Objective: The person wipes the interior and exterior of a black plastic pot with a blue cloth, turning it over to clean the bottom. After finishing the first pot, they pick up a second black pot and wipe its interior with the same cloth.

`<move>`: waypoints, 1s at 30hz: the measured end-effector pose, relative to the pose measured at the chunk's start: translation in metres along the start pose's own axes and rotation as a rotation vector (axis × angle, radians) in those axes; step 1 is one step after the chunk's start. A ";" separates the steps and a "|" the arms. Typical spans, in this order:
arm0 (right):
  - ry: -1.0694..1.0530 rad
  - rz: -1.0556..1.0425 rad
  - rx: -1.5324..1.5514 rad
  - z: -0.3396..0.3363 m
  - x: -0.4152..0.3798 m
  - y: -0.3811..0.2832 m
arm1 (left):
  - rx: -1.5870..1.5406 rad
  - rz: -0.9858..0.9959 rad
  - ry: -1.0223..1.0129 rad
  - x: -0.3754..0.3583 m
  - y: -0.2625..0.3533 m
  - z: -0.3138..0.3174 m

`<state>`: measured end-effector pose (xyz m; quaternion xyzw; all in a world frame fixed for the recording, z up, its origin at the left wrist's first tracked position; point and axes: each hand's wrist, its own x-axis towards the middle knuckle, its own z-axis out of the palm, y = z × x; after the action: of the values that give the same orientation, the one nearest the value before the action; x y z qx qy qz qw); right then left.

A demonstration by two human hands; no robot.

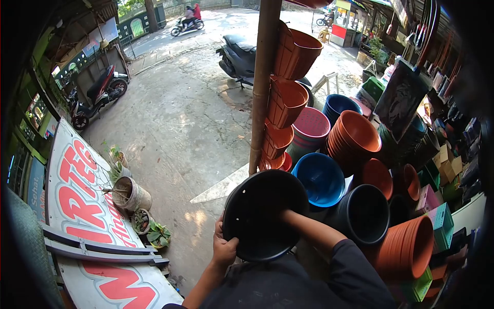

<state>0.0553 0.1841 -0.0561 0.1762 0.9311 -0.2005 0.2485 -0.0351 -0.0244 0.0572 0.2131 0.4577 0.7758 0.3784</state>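
Observation:
A large round black pot (257, 237) with small holes in it is tilted toward me in front of my body. My left hand (225, 248) grips its rim at the left, the thumb over the edge and the fingers on the outside. My right hand (289, 215) reaches into the pot from the right; its fingers are lost in the dark interior, so their pose is hidden. A blue basin (319, 180) stands just beyond the pot, and black pots (366, 213) lie to its right.
A bamboo post (262, 82) with orange hanging pots (288, 103) rises ahead. Stacked orange pots (404, 247) are at the right. A lettered sign (92, 206) and potted plants (131, 193) stand left. Parked motorbikes (239, 59) and a passing rider are farther off.

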 end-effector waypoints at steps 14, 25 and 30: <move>-0.121 -0.137 -0.234 -0.001 -0.059 0.033 | 0.024 -0.108 -0.086 0.008 0.009 -0.014; 0.278 -0.051 0.923 0.061 -0.017 -0.095 | -0.152 -0.204 -0.030 -0.004 0.015 -0.006; 1.052 0.341 1.977 -0.005 0.030 -0.061 | -0.176 -0.183 -0.018 -0.014 -0.002 -0.020</move>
<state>0.0029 0.1412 -0.0506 0.4825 0.3170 -0.7130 -0.3979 -0.0392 -0.0456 0.0461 0.1435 0.4018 0.7733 0.4689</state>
